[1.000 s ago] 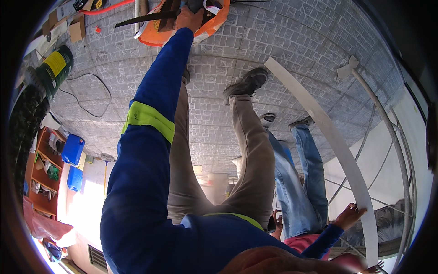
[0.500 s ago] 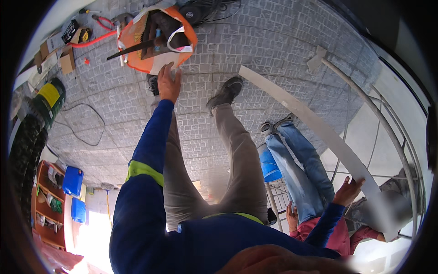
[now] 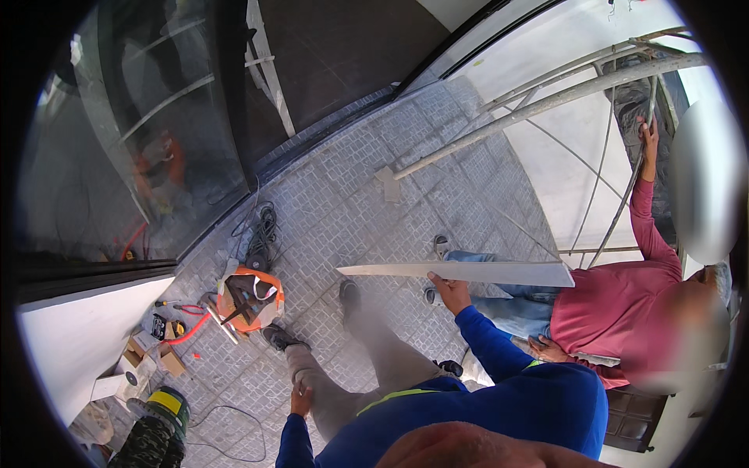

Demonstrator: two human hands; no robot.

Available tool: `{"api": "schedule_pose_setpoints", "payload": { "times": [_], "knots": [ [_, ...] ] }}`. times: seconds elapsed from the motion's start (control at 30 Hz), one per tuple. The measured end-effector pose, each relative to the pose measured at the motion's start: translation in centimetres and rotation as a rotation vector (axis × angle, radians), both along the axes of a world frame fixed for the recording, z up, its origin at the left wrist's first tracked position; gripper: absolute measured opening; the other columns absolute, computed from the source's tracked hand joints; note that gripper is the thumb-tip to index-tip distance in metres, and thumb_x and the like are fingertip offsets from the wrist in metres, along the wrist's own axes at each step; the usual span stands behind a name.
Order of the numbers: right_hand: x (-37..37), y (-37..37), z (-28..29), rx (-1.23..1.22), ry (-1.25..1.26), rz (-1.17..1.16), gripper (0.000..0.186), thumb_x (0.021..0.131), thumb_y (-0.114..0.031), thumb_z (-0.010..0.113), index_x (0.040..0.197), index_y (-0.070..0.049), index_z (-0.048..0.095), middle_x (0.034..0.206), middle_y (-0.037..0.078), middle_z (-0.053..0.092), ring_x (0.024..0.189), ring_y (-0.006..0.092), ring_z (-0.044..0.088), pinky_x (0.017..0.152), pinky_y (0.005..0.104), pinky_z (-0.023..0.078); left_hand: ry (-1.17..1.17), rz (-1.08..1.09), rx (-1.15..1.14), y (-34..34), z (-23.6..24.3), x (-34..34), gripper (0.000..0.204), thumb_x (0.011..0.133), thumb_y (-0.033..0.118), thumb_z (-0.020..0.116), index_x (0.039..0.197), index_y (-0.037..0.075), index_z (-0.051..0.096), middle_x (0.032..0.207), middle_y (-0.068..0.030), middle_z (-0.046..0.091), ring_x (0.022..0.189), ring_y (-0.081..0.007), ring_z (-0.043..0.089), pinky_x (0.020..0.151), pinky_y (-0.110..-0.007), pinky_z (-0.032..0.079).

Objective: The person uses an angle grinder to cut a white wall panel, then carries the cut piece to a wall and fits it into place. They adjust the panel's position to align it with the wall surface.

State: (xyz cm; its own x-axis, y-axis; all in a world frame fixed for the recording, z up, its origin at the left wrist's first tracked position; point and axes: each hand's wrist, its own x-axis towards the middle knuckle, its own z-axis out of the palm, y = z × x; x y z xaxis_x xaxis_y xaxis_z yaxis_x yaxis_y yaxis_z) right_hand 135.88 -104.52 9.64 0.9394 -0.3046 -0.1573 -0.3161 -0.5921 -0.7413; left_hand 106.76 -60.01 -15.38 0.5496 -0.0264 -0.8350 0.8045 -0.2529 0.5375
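My right hand [image 3: 451,293] is closed on the near edge of a long, narrow, pale board [image 3: 507,272]. The strip lies nearly level across the view, its thin end near my shoe and its wider end in front of the co-worker's red shirt. My left hand [image 3: 301,398] hangs low beside my trouser leg, fingers loosely apart, with nothing visible in it. Ahead of my left foot stands an orange and white tool bag [image 3: 273,312], with a saw and other dark tools inside.
A co-worker in a red shirt [image 3: 597,312] stands at right, one hand raised to the metal scaffold [image 3: 546,109]. Pliers [image 3: 187,309], cardboard boxes [image 3: 172,360] and a coiled black cable [image 3: 264,226] lie left. A glass door [image 3: 187,117] borders the paving; a loose cable [image 3: 250,459] crosses it.
The view has swung right and up toward the glass door and scaffold. My left hand has drawn back from the tool bag to my leg. The board, still in my right hand, now lies nearly level.
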Motion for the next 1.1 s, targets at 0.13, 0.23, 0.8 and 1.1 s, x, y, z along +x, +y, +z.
{"api": "schedule_pose_setpoints", "payload": {
  "times": [0.13, 0.23, 0.8, 1.1],
  "knots": [
    [-2.3, -0.7, 1.0, -0.041, 0.175, 0.053, 0.034, 0.088, -0.032, 0.073, 0.107, -0.004, 0.071, 0.092, 0.014, 0.071, 0.079, 0.0247, 0.066, 0.071, 0.0352, 0.051, 0.053, -0.195, -0.074, 0.7, 4.0, 0.7, 0.063, 0.091, 0.031, 0.064, 0.140, -0.004, 0.044, 0.138, -0.0293, 0.049, 0.130, -0.0410, 0.047, 0.107, -0.041, 0.040],
    [-3.2, -2.0, 0.7, -0.197, -0.004, 0.198, 0.036, 0.087, -0.038, 0.074, 0.101, -0.005, 0.072, 0.083, 0.011, 0.068, 0.068, 0.0216, 0.060, 0.061, 0.0364, 0.047, -0.095, -0.466, -0.027, 0.5, 4.1, 1.7, 0.053, 0.095, 0.032, 0.057, 0.136, 0.000, 0.048, 0.138, -0.0285, 0.049, 0.129, -0.0428, 0.047, 0.107, -0.043, 0.041],
    [-6.0, -10.5, -0.4, -0.282, -0.010, 0.134, 0.038, 0.084, -0.045, 0.069, 0.101, -0.011, 0.073, 0.083, 0.013, 0.072, 0.077, 0.0371, 0.067, 0.069, 0.0470, 0.054, -0.296, -0.414, -0.021, -3.7, 7.6, 10.6, 0.051, 0.089, 0.033, 0.056, 0.133, 0.006, 0.055, 0.139, -0.0242, 0.050, 0.127, -0.0420, 0.049, 0.106, -0.045, 0.041],
    [-20.0, -5.5, 2.7, -0.445, -0.230, -0.066, 0.032, 0.086, -0.037, 0.071, 0.105, -0.011, 0.074, 0.101, 0.015, 0.071, 0.095, 0.0376, 0.065, 0.083, 0.0461, 0.050, -0.014, -0.697, -0.168, 5.4, 8.5, 11.7, 0.048, 0.098, 0.044, 0.051, 0.138, 0.017, 0.046, 0.126, -0.0097, 0.065, 0.108, -0.0244, 0.063, 0.093, -0.044, 0.047]
  ]
}}
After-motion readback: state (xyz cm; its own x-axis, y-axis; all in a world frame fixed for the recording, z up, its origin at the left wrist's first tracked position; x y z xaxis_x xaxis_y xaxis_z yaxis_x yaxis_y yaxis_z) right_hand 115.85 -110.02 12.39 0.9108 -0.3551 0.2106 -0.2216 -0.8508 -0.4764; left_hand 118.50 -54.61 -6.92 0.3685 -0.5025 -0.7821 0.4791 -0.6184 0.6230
